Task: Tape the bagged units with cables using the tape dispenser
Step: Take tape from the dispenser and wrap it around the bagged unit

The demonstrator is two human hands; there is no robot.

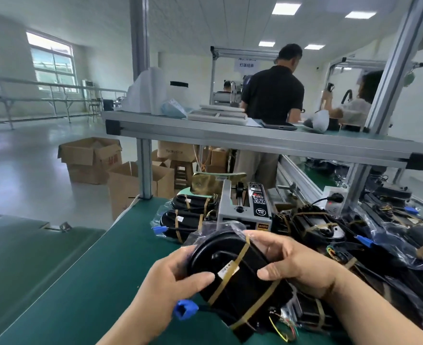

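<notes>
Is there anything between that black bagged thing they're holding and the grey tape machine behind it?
Nothing visible. The left hand and right hand grip the black bagged unit straight in front of the grey tape dispenser; taped units lie to its left, a pile of bagged ones to its right.

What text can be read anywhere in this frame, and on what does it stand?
"75x36x10 cm", faint: on the far brown cardboard box.
Blurred: red characters on the open brown carton at left.
Blurred: Chinese characters on the white hanging paper sign.
Too small: panel and stickers of the grey tape dispenser.
Unreadable: paper label on the taped black bagged unit.
</notes>
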